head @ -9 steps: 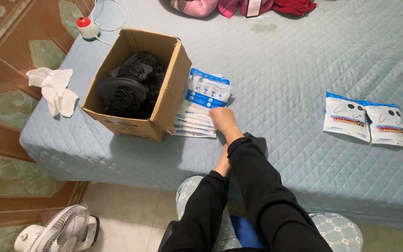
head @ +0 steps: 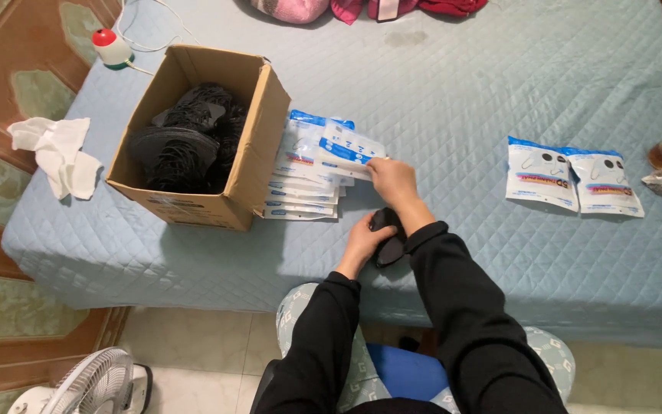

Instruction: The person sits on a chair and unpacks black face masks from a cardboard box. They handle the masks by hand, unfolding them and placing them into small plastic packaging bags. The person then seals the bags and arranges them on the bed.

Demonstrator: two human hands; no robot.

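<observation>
My right hand (head: 394, 182) pinches a white and blue flat pouch (head: 349, 149) by its edge and holds it just above a stack of similar pouches (head: 304, 195) beside the cardboard box (head: 250, 165). My left hand (head: 363, 239) grips a small black item (head: 387, 238) on the pale blue quilted bed, right under my right wrist. Both arms wear black sleeves. The box holds several black items (head: 185, 138).
Two more white and blue pouches (head: 572, 180) lie on the bed (head: 461, 92) to the right. A white cloth (head: 59, 153) lies at the bed's left edge, a red and white device (head: 110, 46) with a cord behind the box. A fan (head: 97, 383) stands on the floor.
My right hand has lifted a pouch off the stack. My left hand has come forward into view, holding the black item.
</observation>
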